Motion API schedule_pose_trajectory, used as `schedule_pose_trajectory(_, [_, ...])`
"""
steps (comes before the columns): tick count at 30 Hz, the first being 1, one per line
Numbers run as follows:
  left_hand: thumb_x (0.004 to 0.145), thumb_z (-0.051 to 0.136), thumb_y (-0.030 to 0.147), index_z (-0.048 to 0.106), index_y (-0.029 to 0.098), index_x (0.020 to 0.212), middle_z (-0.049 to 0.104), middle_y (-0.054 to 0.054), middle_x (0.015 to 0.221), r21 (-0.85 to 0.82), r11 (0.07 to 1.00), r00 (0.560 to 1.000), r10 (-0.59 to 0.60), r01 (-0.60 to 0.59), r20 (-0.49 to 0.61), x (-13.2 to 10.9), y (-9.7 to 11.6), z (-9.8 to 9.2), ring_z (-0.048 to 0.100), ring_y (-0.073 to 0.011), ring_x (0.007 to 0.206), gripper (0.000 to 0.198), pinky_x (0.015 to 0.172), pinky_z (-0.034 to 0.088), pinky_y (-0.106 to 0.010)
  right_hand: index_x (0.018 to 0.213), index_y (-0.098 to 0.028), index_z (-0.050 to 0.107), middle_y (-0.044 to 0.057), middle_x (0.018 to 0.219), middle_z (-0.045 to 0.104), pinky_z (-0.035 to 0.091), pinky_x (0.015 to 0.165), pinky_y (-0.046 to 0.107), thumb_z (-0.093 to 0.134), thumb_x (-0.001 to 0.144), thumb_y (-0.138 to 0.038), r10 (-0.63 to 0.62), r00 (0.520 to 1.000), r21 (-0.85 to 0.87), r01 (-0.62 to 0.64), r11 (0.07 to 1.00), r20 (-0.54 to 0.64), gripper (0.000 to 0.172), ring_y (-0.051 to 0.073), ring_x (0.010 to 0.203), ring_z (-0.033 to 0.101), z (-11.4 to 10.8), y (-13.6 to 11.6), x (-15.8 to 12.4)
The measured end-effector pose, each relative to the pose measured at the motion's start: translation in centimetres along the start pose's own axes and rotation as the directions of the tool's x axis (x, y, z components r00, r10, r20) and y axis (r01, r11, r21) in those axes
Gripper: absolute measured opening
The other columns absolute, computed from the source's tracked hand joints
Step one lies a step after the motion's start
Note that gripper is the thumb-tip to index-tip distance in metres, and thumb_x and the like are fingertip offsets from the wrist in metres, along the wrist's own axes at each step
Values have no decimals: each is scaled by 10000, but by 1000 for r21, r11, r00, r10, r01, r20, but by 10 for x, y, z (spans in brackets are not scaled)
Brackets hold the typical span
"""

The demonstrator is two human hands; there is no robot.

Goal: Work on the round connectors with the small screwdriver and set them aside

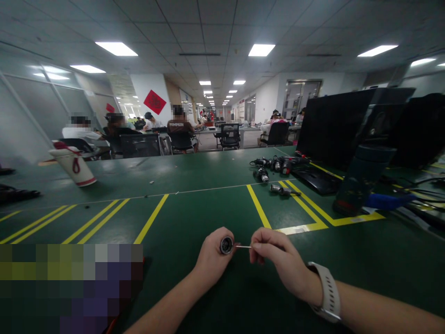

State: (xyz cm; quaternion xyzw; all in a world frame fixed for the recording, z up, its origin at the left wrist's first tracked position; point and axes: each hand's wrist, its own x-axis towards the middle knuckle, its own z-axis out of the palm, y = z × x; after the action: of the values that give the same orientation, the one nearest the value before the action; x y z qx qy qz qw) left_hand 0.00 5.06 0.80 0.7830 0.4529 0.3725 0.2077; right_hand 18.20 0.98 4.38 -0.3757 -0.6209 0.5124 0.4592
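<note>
My left hand (213,255) is wrapped round a dark cylindrical part (226,245), its round, hollow metal-rimmed end facing me. A thin metal rod (244,247) is pinched between the thumb and fingers of my right hand (273,253), which wears a pale watch (325,292). The rod points left, and its far end reaches the side of the cylindrical part by my left fingers. Whether the tip sits inside the part cannot be made out. Both hands are held close together above the green table (194,213).
Short metal cylinders (283,190) and several dark camera-like parts (274,164) lie ahead right. Beyond them stand a dark bottle (363,181) and black monitors (333,125). A white cup (74,164) is far left. A pixelated area covers the lower left. People sit farther back.
</note>
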Motion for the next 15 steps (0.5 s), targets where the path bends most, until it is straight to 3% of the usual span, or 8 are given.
schedule_pose_trajectory(15, [714, 604, 154, 534, 208, 611, 529, 32, 617, 28, 998, 998, 56, -57, 22, -2, 7, -1, 503, -164, 616, 136, 605, 353, -284, 646, -181, 562, 2, 628, 537, 354, 588, 288, 492, 799, -191, -90, 992, -209, 106, 972, 84, 168, 159, 622, 496, 4, -8, -8])
